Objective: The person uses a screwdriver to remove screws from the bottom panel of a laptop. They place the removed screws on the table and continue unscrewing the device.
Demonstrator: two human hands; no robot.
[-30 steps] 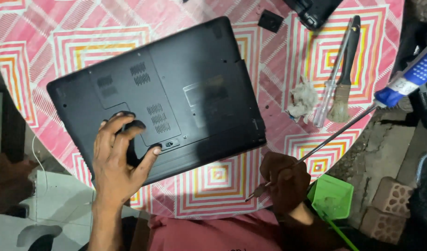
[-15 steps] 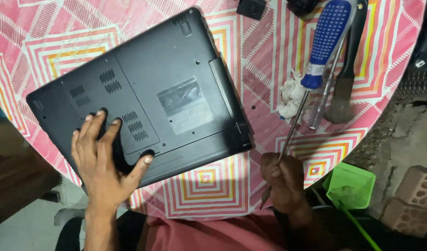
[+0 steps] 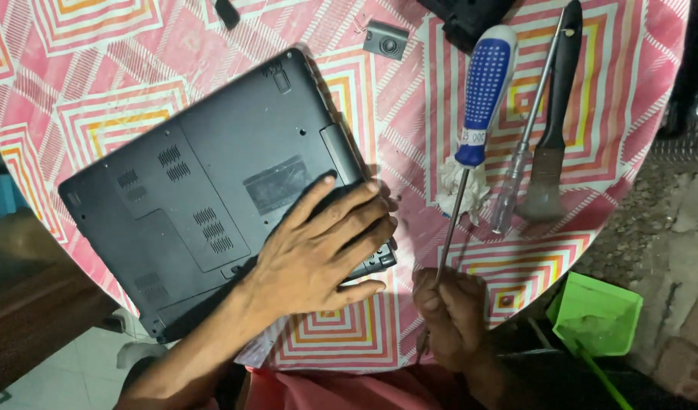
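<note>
A black laptop (image 3: 205, 190) lies upside down on a round table with a pink patterned cloth (image 3: 121, 83). My left hand (image 3: 318, 247) rests flat on the laptop's near right corner, fingers spread over its edge. My right hand (image 3: 451, 315) is closed around the metal shaft of a long screwdriver with a blue and white handle (image 3: 482, 91). The handle points away from me, over the cloth. The tip is hidden in my fist.
To the right lie a thin clear-handled screwdriver (image 3: 520, 159), a black-handled brush (image 3: 554, 129) and a white rag (image 3: 463, 193). A small grey part (image 3: 385, 39) and a black object (image 3: 467, 15) sit at the far edge. A green scoop (image 3: 592, 315) is below the table's right edge.
My left hand slid from the laptop's left side to its near right corner. The laptop turned a little. The screwdriver has swung from pointing right to pointing away from me.
</note>
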